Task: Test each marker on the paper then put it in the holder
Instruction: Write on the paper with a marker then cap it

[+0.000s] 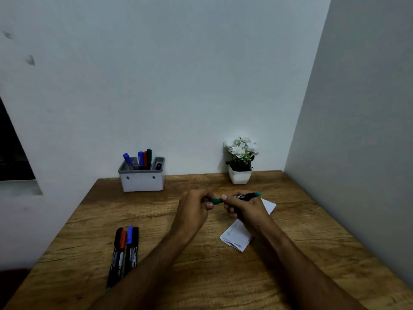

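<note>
Both hands hold a green marker (pixel 248 196) level above the wooden table (pixel 201 265). My left hand (pixel 196 209) grips its green cap end (pixel 215 200); my right hand (pixel 243 209) grips the black barrel, whose green tail points right. Under my right hand lies the folded white paper (pixel 237 238) with faint scribbles. A grey-and-white holder (pixel 142 177) stands at the back by the wall, with several markers upright in it. Several more markers (pixel 125 249) lie side by side at the table's front left.
A small white pot with white flowers (pixel 241 162) stands at the back right of the table. Walls close in behind and on the right. The table's left edge runs diagonally beside the lying markers.
</note>
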Motion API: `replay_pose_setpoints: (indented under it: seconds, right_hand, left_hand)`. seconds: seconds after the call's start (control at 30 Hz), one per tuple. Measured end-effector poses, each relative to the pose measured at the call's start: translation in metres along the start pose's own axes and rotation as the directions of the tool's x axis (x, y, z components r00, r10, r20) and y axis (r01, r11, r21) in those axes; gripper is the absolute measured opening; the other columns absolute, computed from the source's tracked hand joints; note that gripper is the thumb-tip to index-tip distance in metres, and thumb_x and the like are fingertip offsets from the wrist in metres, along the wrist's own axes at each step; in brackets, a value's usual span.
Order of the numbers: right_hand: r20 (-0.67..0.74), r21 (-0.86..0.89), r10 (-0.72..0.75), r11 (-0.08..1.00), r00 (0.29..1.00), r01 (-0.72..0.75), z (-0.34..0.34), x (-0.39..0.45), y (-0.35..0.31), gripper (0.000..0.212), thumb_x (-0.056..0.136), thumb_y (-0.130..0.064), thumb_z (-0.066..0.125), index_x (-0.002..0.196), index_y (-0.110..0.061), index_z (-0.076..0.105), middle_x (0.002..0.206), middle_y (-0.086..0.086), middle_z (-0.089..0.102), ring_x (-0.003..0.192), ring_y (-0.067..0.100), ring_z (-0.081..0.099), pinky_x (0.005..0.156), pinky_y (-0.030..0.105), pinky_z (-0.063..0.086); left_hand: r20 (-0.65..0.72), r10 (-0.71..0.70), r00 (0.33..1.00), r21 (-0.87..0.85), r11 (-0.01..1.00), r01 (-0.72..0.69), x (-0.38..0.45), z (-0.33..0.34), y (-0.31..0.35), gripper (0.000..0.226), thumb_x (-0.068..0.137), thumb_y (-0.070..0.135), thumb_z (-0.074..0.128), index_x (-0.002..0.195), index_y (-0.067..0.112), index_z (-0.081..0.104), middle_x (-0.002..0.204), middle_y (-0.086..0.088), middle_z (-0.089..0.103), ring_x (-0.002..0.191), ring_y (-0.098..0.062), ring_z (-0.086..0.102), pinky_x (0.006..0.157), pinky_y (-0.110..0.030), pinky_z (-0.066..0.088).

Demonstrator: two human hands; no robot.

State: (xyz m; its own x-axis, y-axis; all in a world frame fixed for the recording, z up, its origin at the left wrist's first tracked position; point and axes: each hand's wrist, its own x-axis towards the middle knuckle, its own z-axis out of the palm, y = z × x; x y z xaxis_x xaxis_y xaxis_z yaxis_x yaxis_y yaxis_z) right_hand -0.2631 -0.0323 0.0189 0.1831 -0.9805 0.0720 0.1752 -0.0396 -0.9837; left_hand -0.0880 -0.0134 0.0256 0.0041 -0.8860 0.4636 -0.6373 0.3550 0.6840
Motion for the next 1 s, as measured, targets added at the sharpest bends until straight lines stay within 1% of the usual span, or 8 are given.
replay_pose_setpoints:
  seconds: [0.17, 0.23, 0.4, 0.5, 0.7, 0.83, 0.93, 1.0]
  right_hand:
    - [0.009, -0.045, -0.112, 0.993, 0.994, 0.112, -0.001, 0.007, -0.011, 0.007, 0.087, -0.003, 0.077, 0.091, 0.003, 0.078, 0.079, 0.018, 0.073, 0.065, 0.022, 0.066, 0.058, 0.028, 0.056]
    - [0.021, -0.170, -0.182, 0.968, 0.983, 0.183, 0.001, 0.010, -0.012, 0.003, 0.085, -0.001, 0.079, 0.088, 0.001, 0.079, 0.077, 0.017, 0.076, 0.064, 0.023, 0.070, 0.060, 0.029, 0.060]
    - [0.262, -0.531, -0.297, 0.750, 0.918, 0.394, 0.028, 0.026, -0.003, 0.012, 0.088, -0.009, 0.080, 0.096, -0.018, 0.083, 0.076, 0.005, 0.080, 0.064, 0.010, 0.071, 0.063, 0.031, 0.058]
    - [0.368, -0.641, -0.358, 0.571, 0.858, 0.513, 0.051, 0.037, 0.001, 0.012, 0.089, -0.020, 0.078, 0.086, -0.031, 0.081, 0.070, -0.005, 0.076, 0.062, 0.009, 0.071, 0.064, 0.039, 0.060]
    - [0.348, -0.749, -0.439, 0.401, 0.829, 0.527, 0.099, 0.053, -0.003, 0.004, 0.083, -0.025, 0.085, 0.086, -0.023, 0.084, 0.077, -0.009, 0.077, 0.065, 0.002, 0.065, 0.062, 0.026, 0.054]
    - [0.372, -0.768, -0.402, 0.373, 0.837, 0.521, 0.131, 0.062, -0.005, 0.014, 0.088, -0.022, 0.080, 0.102, -0.018, 0.084, 0.087, -0.002, 0.079, 0.073, 0.006, 0.067, 0.067, 0.026, 0.055]
    - [0.369, -0.783, -0.376, 0.368, 0.850, 0.502, 0.158, 0.073, -0.006, 0.023, 0.090, -0.021, 0.078, 0.112, -0.013, 0.081, 0.100, 0.002, 0.080, 0.079, 0.005, 0.066, 0.069, 0.014, 0.048]
    - [0.352, -0.791, -0.356, 0.381, 0.866, 0.478, 0.173, 0.080, -0.006, 0.029, 0.090, -0.021, 0.078, 0.118, -0.011, 0.078, 0.106, 0.004, 0.080, 0.083, 0.006, 0.066, 0.076, 0.017, 0.051]
  left_hand:
    - [-0.086, -0.016, 0.996, 0.076, 0.997, 0.023, 0.007, -0.033, -0.002, 0.021, 0.074, 0.005, 0.079, 0.092, 0.016, 0.079, 0.086, 0.004, 0.075, 0.078, -0.005, 0.065, 0.075, -0.018, 0.052]
    - [-0.120, -0.055, 0.991, 0.028, 0.998, 0.058, 0.010, -0.046, -0.006, 0.018, 0.073, 0.006, 0.080, 0.088, 0.017, 0.078, 0.082, 0.006, 0.073, 0.076, -0.003, 0.065, 0.071, -0.014, 0.051]
    - [-0.217, -0.199, 0.956, -0.280, 0.951, 0.134, 0.016, -0.061, -0.013, 0.015, 0.075, 0.007, 0.081, 0.087, 0.013, 0.075, 0.082, 0.004, 0.073, 0.079, -0.003, 0.067, 0.070, -0.010, 0.051]
    - [-0.242, -0.162, 0.957, -0.285, 0.954, 0.090, 0.012, -0.064, -0.018, 0.016, 0.078, 0.008, 0.080, 0.090, 0.017, 0.074, 0.083, 0.007, 0.073, 0.078, 0.000, 0.067, 0.073, -0.015, 0.054]
    - [-0.324, -0.070, 0.943, -0.119, 0.992, 0.033, 0.009, -0.081, -0.037, 0.018, 0.079, 0.011, 0.078, 0.096, 0.017, 0.075, 0.087, 0.011, 0.072, 0.082, 0.003, 0.065, 0.071, -0.012, 0.052]
    - [-0.369, -0.037, 0.929, -0.070, 0.997, 0.013, 0.014, -0.098, -0.051, 0.021, 0.081, 0.008, 0.075, 0.100, 0.014, 0.075, 0.092, 0.008, 0.073, 0.084, 0.003, 0.065, 0.074, -0.015, 0.054]
    - [-0.405, -0.038, 0.913, -0.021, 0.999, 0.033, 0.017, -0.118, -0.063, 0.023, 0.084, 0.006, 0.072, 0.105, 0.014, 0.073, 0.097, 0.007, 0.071, 0.085, 0.004, 0.062, 0.073, -0.004, 0.047]
    - [-0.451, -0.028, 0.892, 0.024, 0.999, 0.043, 0.020, -0.133, -0.071, 0.023, 0.084, 0.007, 0.073, 0.105, 0.014, 0.073, 0.098, 0.006, 0.072, 0.084, 0.001, 0.063, 0.072, -0.003, 0.045]
